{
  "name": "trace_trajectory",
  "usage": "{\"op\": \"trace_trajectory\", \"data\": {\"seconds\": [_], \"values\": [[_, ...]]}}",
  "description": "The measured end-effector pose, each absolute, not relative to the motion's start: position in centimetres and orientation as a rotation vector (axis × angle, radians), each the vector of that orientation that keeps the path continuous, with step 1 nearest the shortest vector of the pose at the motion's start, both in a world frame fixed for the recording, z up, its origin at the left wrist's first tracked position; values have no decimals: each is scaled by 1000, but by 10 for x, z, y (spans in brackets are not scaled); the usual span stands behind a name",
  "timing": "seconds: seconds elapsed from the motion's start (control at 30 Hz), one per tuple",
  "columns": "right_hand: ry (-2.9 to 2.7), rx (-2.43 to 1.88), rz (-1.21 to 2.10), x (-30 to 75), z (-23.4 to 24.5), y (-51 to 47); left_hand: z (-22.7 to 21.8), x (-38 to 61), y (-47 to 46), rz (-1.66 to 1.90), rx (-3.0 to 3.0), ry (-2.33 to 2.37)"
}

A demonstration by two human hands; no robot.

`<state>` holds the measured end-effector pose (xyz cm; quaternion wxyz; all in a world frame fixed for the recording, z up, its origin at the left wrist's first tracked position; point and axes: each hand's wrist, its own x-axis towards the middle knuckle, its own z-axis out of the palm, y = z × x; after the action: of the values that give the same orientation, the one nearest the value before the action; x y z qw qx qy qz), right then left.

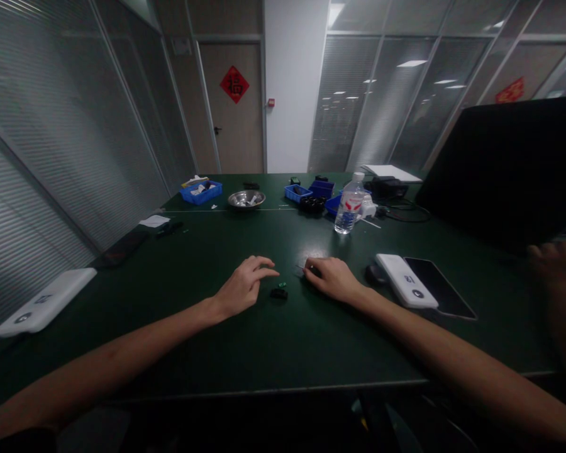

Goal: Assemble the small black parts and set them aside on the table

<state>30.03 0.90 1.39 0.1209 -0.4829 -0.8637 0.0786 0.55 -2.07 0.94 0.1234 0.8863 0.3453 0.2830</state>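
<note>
Near the left hand (239, 286), fingers apart, a black piece (279, 294) is lying. The right hand (331, 277) is hiding its grip, so I cannot tell it. A red sign (234, 84) is reading "福".

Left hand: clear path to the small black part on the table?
Probably yes: the left hand looks free, its fingers spread, and the black part lies close by with nothing visible between.
</note>
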Motion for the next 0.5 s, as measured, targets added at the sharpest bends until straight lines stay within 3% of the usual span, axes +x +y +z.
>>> {"op": "trace_trajectory", "data": {"seconds": [0.5], "values": [[-2523,-1456,222,298,14,9,10,34,-23,581,2451,1129]]}}
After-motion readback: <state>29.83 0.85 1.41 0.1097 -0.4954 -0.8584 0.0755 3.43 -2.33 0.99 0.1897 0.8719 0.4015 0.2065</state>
